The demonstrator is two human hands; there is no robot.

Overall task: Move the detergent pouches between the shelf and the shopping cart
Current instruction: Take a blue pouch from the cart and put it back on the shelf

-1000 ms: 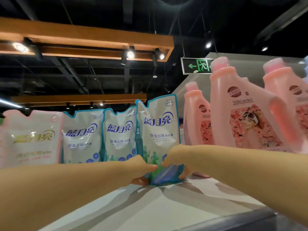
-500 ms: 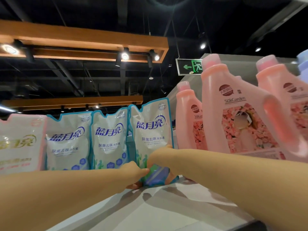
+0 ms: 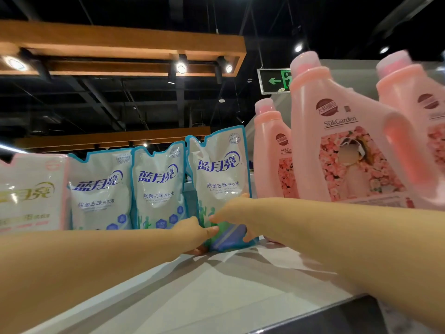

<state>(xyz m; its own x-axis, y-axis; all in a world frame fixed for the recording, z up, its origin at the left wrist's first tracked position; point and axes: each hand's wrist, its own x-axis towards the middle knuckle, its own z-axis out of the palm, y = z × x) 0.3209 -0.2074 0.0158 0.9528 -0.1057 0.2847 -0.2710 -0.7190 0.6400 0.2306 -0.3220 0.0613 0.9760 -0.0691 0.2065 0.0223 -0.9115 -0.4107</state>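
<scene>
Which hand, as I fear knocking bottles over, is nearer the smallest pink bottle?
Right. The right hand grips the blue pouch on its right side, just left of the smallest pink bottle; the left hand holds its left edge, farther away.

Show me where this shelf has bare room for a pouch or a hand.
Bare: the shelf top in front of the pouch row, to the front edge. Crowded: the back, pouches side by side up to the pink bottles; left hand and right hand grip the rightmost pouch.

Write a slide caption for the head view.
On the shelf, left hand and right hand grip the rightmost blue pouch.
</scene>
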